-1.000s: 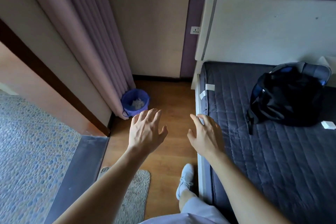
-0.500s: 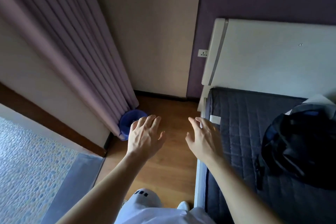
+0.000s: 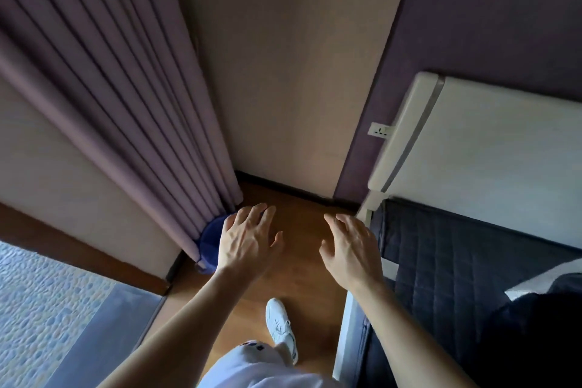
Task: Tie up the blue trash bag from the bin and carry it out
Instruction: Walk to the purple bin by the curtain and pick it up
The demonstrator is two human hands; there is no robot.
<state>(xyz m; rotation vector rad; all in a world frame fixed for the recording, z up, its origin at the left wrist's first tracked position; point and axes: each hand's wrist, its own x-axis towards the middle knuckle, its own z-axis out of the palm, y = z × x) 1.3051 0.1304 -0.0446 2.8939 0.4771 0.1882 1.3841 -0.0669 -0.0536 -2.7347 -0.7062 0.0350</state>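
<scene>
Head view. My left hand: fingers spread, palm down, holding nothing, in front of the blue bin. Bin: on the wooden floor at the curtain foot, mostly hidden. My right hand: spread, empty, beside the bed.

A bedroom: quilted mattress with white headboard, pleated curtain, wooden floor

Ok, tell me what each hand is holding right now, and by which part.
Nothing is held. The left hand and right hand are both open and empty, stretched out toward the blue bin by the curtain.
</scene>
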